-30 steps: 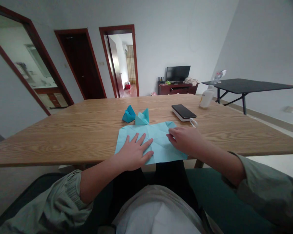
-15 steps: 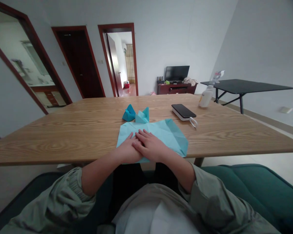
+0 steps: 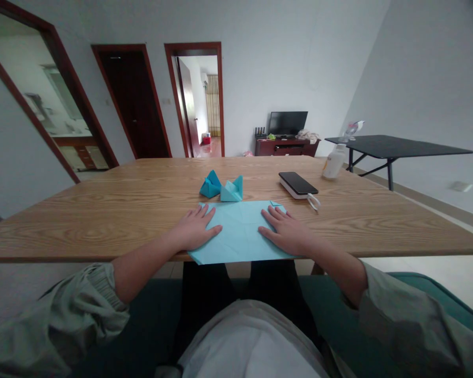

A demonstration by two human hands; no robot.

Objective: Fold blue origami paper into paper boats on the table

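A sheet of light blue paper (image 3: 240, 231) lies at the front edge of the wooden table, its near side reaching slightly over the edge. My left hand (image 3: 197, 228) rests flat on its left side with the fingers spread. On the right side of the sheet, my right hand (image 3: 284, 228) lies flat too, fingers apart. A small folded corner shows near the right fingertips. Just beyond the sheet stand two folded paper shapes: a darker blue one (image 3: 210, 185) and a light blue one (image 3: 232, 189).
A black phone (image 3: 298, 182) lies on a white block with a looped strap, right of the paper. Behind it stands a translucent bottle (image 3: 334, 161). The wooden table (image 3: 102, 220) spreads to both sides. A black table (image 3: 402, 146) stands farther right.
My hands have parted from the middle of the paper, the left going left and the right going right. The sheet now lies flatter, with its right side pressed down.
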